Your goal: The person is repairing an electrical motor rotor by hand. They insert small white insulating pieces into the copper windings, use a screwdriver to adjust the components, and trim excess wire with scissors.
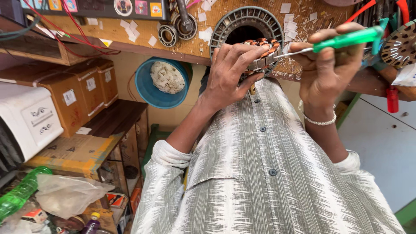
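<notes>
My left hand (232, 71) grips the lower rim of a round metal motor stator (225, 24) with copper windings (262, 43), which rests on the wooden bench edge. My right hand (327, 65) holds a green-handled screwdriver (346, 40); its thin metal tip points left into the copper coils beside my left fingers. A bead bracelet sits on my right wrist. My striped shirt fills the lower middle of the view.
Small paper scraps and two ball bearings (177, 28) lie on the wooden bench (130, 32). A blue bowl (149, 89) sits below it. Brown cardboard boxes (82, 93) and a white appliance (26, 119) stand left. A green plastic bottle (19, 195) lies at lower left.
</notes>
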